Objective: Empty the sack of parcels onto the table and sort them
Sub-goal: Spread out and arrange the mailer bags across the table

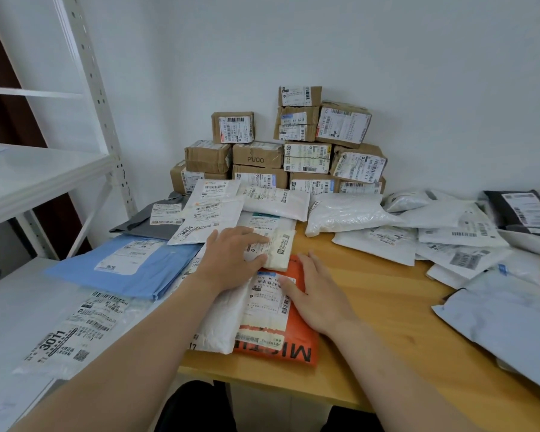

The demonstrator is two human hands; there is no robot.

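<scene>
Soft mailer parcels lie spread over a wooden table [371, 307]. My left hand [231, 260] rests flat, fingers apart, on a small white parcel [282, 251] in the near-left pile. My right hand [315, 294] lies flat on an orange parcel [296, 347] with a white label, just below the small white one. Neither hand grips anything. A blue parcel [128, 263] and a grey one [150, 221] lie to the left. Brown cardboard boxes [293, 151] are stacked against the back wall. No sack is in view.
A heap of white mailers [434, 232] and a black one [524, 213] cover the table's right side. A pale grey mailer [505, 322] hangs over the right front edge. White metal shelving [44, 169] stands at the left. Bare wood shows between the two piles.
</scene>
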